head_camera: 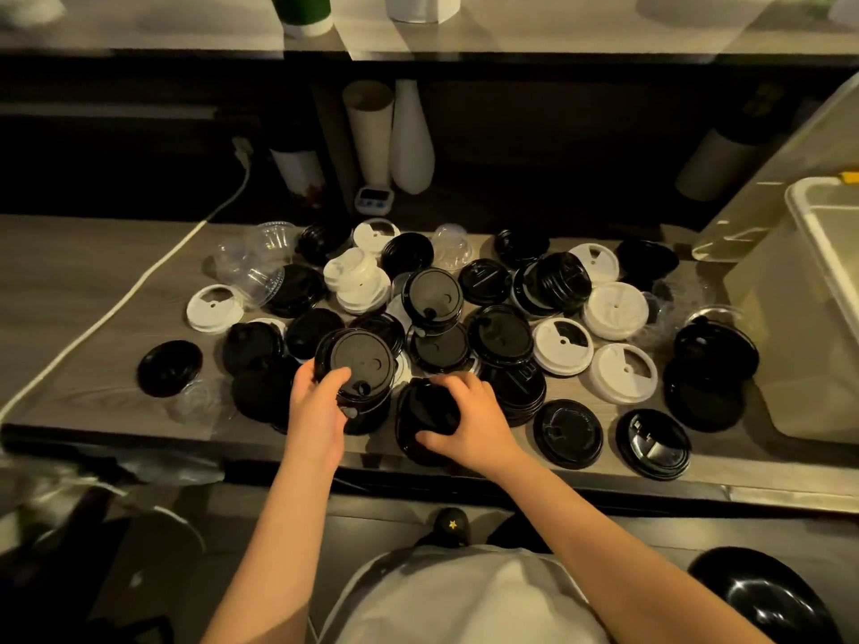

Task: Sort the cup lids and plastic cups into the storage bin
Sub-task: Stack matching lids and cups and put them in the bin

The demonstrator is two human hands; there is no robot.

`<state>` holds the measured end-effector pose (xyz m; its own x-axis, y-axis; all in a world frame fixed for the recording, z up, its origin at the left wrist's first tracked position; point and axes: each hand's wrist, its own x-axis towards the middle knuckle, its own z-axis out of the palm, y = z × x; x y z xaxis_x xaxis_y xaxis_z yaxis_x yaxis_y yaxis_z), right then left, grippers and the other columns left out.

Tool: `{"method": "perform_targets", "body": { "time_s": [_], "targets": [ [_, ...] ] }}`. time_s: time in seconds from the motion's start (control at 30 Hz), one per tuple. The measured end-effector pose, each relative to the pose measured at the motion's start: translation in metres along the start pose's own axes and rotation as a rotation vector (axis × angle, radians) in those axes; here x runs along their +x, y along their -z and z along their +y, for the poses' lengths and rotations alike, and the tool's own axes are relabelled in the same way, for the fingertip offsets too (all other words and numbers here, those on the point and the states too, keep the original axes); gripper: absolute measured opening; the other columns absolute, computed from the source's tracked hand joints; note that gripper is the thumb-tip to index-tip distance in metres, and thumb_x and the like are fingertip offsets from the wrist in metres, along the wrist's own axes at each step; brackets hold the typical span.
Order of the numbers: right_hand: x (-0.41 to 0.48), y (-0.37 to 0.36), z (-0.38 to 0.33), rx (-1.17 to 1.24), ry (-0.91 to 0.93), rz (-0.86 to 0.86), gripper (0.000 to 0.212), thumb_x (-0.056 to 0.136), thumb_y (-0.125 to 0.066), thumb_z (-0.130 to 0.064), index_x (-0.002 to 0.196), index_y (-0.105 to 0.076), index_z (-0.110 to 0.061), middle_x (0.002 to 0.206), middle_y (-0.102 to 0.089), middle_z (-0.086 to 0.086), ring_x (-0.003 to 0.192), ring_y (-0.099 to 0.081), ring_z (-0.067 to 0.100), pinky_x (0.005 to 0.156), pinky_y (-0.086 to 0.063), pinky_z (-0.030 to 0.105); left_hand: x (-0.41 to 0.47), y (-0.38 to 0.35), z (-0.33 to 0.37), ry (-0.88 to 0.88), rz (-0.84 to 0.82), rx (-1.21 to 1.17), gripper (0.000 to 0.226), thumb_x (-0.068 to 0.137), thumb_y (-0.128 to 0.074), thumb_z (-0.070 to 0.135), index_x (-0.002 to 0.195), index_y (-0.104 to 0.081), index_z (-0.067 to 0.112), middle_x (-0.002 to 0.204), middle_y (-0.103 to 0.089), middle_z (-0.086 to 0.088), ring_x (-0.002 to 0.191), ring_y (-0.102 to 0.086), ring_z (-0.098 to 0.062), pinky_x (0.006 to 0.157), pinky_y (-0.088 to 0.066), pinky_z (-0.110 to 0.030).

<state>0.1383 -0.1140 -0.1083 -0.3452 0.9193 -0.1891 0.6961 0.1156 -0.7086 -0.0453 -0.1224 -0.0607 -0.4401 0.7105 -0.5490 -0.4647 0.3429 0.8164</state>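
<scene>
Your left hand [316, 406] is in at the near side of the pile, fingers [337, 378] curled round a stack of black lids [355, 360], the top lid facing up at you with its sip plug toward your thumb. Your right hand [469, 425] sits just beside it, not touching, fingers clenched over a black lid [427, 416] at the front edge of the bench [69, 281], thumb pressed on the lid's near side.

The rest of the lids are spread right across the bench, black and white mixed, some flat and some heaped on each other. A stack of white lids [358, 281] stands behind your left hand, and single white lids [623, 371] lie out to your right. Two more black lids rest flat along the near edge, one [567, 432] just right of your right hand and another [653, 441] beyond it.

The clear plastic cups [260, 262] are at the far left of the pile, tipped on their sides, near a white cable [139, 290] that runs along the bench.

The storage bin [790, 364] stands at the right end of the bench, pale and translucent, well apart from both hands; you can't tell what's in it from here.

Behind the pile, under the shelf, there's a tall stack of paper cups [369, 132], a white bottle [411, 137] touching it, and a small timer [374, 197] in front of them
</scene>
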Motion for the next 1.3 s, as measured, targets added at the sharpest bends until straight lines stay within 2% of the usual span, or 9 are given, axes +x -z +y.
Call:
{"method": "perform_targets", "body": {
  "time_s": [0.23, 0.37, 0.47, 0.57, 0.7, 0.83, 0.97, 1.13, 1.3],
  "targets": [
    [-0.007, 0.035, -0.015, 0.440, 0.059, 0.291, 0.066, 0.065, -0.073, -0.041, 0.124, -0.047, -0.028, 0.121, -0.047, -0.012, 0.119, -0.046, 0.008, 0.101, -0.043, 0.035, -0.011, -0.026, 0.000, 0.068, -0.097, -0.063, 0.035, 0.091, -0.045, 0.001, 0.125, -0.047, 0.012, 0.111, -0.061, -0.011, 0.105, -0.058, -0.026, 0.096, -0.044, -0.043],
    [-0.005, 0.042, -0.031, 0.293, 0.226, 0.273, 0.070, 0.067, -0.073, -0.041, 0.130, -0.046, -0.024, 0.131, -0.043, -0.008, 0.127, -0.039, 0.011, 0.106, -0.035, 0.026, -0.021, -0.042, -0.005, 0.157, -0.207, -0.043, 0.020, 0.092, -0.042, 0.011, 0.105, -0.058, 0.012, 0.095, -0.063, -0.009, 0.082, -0.061, -0.019, 0.068, -0.046, -0.030],
    [-0.007, 0.046, -0.031, 0.199, 0.220, 0.245, 0.076, 0.069, -0.075, -0.041, 0.136, -0.044, -0.023, 0.139, -0.037, -0.007, 0.131, -0.031, 0.009, 0.106, -0.026, 0.017, -0.028, -0.052, -0.007, 0.219, -0.298, -0.090, 0.030, 0.097, -0.036, 0.025, 0.101, -0.063, 0.010, 0.096, -0.066, -0.010, 0.088, -0.061, -0.021, 0.072, -0.045, -0.030],
    [-0.010, 0.061, -0.025, 0.060, 0.248, 0.196, 0.079, 0.070, -0.078, -0.040, 0.139, -0.043, -0.025, 0.144, -0.036, -0.006, 0.133, -0.029, 0.010, 0.107, -0.024, 0.021, -0.032, -0.058, -0.006, 0.242, -0.397, -0.099, 0.040, 0.100, -0.031, 0.035, 0.106, -0.063, 0.012, 0.098, -0.069, -0.009, 0.094, -0.062, -0.020, 0.078, -0.047, -0.033],
    [-0.015, 0.074, -0.018, -0.041, 0.290, 0.222, 0.077, 0.068, -0.079, -0.043, 0.135, -0.048, -0.020, 0.146, -0.038, -0.002, 0.135, -0.032, 0.014, 0.107, -0.026, 0.024, -0.036, -0.067, -0.011, 0.195, -0.437, -0.048, 0.017, 0.095, -0.042, 0.015, 0.102, -0.057, 0.015, 0.091, -0.067, -0.006, 0.085, -0.064, -0.018, 0.068, -0.047, -0.031],
    [-0.025, 0.082, -0.009, 0.006, 0.234, 0.236, 0.072, 0.064, -0.083, -0.040, 0.125, -0.051, -0.019, 0.145, -0.040, -0.006, 0.133, -0.035, 0.010, 0.106, -0.033, 0.023, -0.039, -0.079, -0.016, 0.200, -0.445, -0.024, 0.018, 0.092, -0.042, 0.004, 0.098, -0.056, 0.013, 0.086, -0.067, -0.007, 0.082, -0.063, -0.020, 0.064, -0.046, -0.033],
    [-0.031, 0.084, 0.003, 0.123, 0.175, 0.298, 0.060, 0.064, -0.084, -0.034, 0.117, -0.059, -0.020, 0.142, -0.036, -0.013, 0.131, -0.032, -0.002, 0.102, -0.024, 0.007, -0.038, -0.088, -0.023, 0.208, -0.458, -0.018, 0.026, 0.087, -0.034, -0.003, 0.097, -0.053, 0.012, 0.091, -0.063, -0.010, 0.082, -0.061, -0.022, 0.055, -0.048, -0.030],
    [-0.037, 0.085, 0.011, 0.226, 0.123, 0.356, 0.046, 0.074, -0.071, -0.043, 0.116, -0.062, -0.027, 0.135, -0.042, -0.018, 0.125, -0.035, -0.011, 0.100, -0.026, 0.004, -0.038, -0.097, -0.022, 0.175, -0.485, -0.027, 0.031, 0.087, -0.036, -0.008, 0.102, -0.054, 0.012, 0.096, -0.064, -0.011, 0.084, -0.062, -0.023, 0.067, -0.049, -0.036],
    [-0.042, 0.102, 0.022, 0.276, 0.062, 0.355, 0.038, 0.079, -0.060, -0.039, 0.113, -0.065, -0.025, 0.119, -0.058, -0.014, 0.113, -0.046, -0.015, 0.096, -0.033, 0.006, -0.037, -0.104, -0.026, 0.129, -0.430, 0.067, 0.040, 0.089, -0.052, -0.003, 0.127, -0.047, 0.006, 0.113, -0.064, -0.014, 0.101, -0.063, -0.025, 0.082, -0.051, -0.036]
  ]
}}
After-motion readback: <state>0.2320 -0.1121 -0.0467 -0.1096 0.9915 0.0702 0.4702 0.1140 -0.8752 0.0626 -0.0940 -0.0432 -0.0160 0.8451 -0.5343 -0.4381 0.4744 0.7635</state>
